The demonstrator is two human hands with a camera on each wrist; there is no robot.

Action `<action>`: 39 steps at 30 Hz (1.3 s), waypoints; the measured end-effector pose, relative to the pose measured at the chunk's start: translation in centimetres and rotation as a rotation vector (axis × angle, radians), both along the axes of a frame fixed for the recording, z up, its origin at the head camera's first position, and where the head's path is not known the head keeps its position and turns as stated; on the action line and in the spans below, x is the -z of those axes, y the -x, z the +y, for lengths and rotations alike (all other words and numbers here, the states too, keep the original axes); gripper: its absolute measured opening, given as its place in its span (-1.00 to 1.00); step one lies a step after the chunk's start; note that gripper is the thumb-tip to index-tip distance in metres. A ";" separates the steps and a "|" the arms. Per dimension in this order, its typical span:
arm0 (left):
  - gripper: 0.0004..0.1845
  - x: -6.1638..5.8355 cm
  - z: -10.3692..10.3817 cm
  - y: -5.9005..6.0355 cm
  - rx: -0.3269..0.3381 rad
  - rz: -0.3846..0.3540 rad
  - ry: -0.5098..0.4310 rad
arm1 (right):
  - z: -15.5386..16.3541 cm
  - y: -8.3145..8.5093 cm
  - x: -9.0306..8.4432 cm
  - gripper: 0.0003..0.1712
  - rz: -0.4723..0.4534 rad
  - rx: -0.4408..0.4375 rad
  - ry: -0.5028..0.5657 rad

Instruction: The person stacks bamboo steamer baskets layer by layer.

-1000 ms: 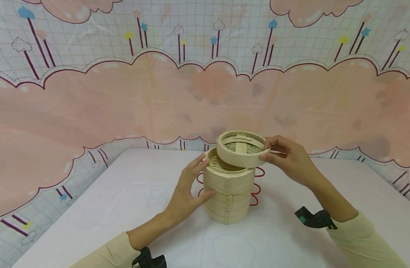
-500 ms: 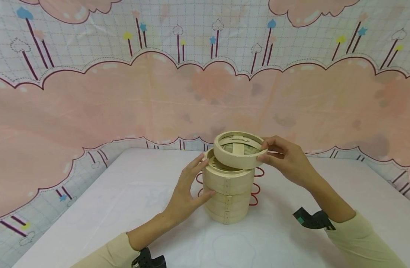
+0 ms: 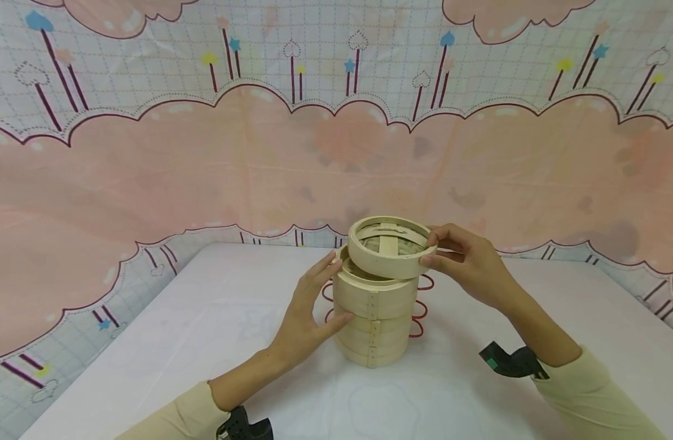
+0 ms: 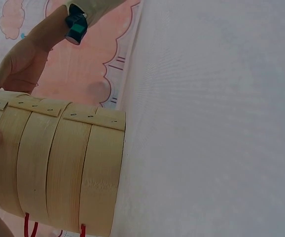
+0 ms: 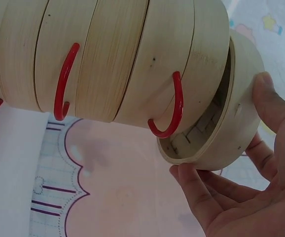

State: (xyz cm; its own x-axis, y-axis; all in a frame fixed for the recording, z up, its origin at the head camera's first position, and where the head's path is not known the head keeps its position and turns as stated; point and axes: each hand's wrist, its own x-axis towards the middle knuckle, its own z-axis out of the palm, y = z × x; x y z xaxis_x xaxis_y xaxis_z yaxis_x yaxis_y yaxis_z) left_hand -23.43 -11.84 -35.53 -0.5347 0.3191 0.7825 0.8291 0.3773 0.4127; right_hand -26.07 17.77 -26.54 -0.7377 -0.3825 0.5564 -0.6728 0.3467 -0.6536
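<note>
A stack of round bamboo steamer baskets (image 3: 375, 324) stands upright on the white table. My left hand (image 3: 300, 311) holds its left side, thumb across the front wall and fingertips up at the top rim. My right hand (image 3: 474, 263) pinches the right edge of the woven bamboo lid (image 3: 388, 267), thumb on the near side. The lid sits tilted and off-centre over the stack's top, its right side higher. In the right wrist view a gap shows between the lid (image 5: 236, 118) and the top basket, with the lid's woven underside in sight.
Red loop handles (image 3: 419, 329) stick out from both sides of the stack. The white table (image 3: 177, 366) stretches around it. Behind hangs a pink and white patterned cloth (image 3: 259, 171). Black wrist cameras (image 3: 512, 359) are strapped on both forearms.
The right hand has shifted the lid slightly left and a little lower over the stack. The left hand and the stack have stayed in place.
</note>
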 end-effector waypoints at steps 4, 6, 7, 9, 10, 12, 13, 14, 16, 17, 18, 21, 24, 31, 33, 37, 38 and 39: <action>-0.11 0.1 -0.1 0.0 0.001 0.002 -0.002 | -0.1 -0.2 0.0 -0.75 0.002 0.000 0.001; -0.11 0.2 -0.1 0.1 -0.001 0.002 0.000 | -0.2 -0.3 0.0 -0.75 0.003 -0.001 0.003; -0.11 0.3 -0.2 0.1 -0.001 0.002 0.001 | -0.2 -0.3 0.0 -0.75 0.002 0.001 0.002; -0.11 0.3 -0.2 0.1 -0.002 0.004 0.002 | -0.3 -0.3 0.0 -0.74 -0.003 0.003 0.002; -0.11 0.4 -0.2 0.1 -0.002 0.007 0.003 | -0.3 -0.4 0.0 -0.74 -0.007 0.004 0.003; -0.11 0.4 -0.3 0.1 -0.001 0.011 0.002 | -0.4 -0.4 0.1 -0.74 -0.014 0.007 0.000; -0.11 0.4 -0.3 0.1 -0.001 0.013 0.002 | -0.4 -0.4 0.1 -0.74 -0.017 0.009 -0.002; -0.11 0.4 -0.3 0.1 0.000 0.015 0.001 | -0.5 -0.5 0.1 -0.73 -0.021 0.012 -0.004; -0.11 0.4 -0.3 0.0 0.003 0.016 -0.002 | -0.6 -0.5 0.0 -0.73 -0.026 0.019 -0.010; -0.11 0.4 -0.3 0.0 0.005 0.016 -0.003 | -0.6 -0.6 0.0 -0.73 -0.027 0.021 -0.012; -0.11 0.4 -0.3 -0.1 0.007 0.016 -0.004 | -0.6 -0.6 0.0 -0.72 -0.029 0.025 -0.014; -0.11 0.4 -0.4 -0.1 0.010 0.016 -0.005 | -0.7 -0.7 0.1 -0.72 -0.030 0.024 -0.012; -0.09 0.5 -0.4 -0.2 0.007 0.015 -0.003 | -0.9 -0.8 0.1 -0.72 -0.035 0.021 -0.010; -0.08 0.5 -0.6 0.1 -0.001 0.011 0.007 | -1.1 -0.7 0.1 -0.73 -0.031 -0.007 0.015; -0.08 0.4 -0.6 0.1 0.001 0.012 0.008 | -1.2 -0.7 0.1 -0.74 -0.028 -0.011 0.019; -0.08 0.3 -0.5 0.1 0.007 0.015 0.005 | -1.3 -0.7 0.1 -0.73 -0.023 -0.001 0.012; -0.08 0.3 -0.5 0.1 0.009 0.017 0.004 | -1.3 -0.7 0.1 -0.73 -0.024 0.001 0.012; -0.08 0.3 -0.5 0.1 0.012 0.020 0.002 | -1.3 -0.7 0.1 -0.73 -0.024 0.002 0.012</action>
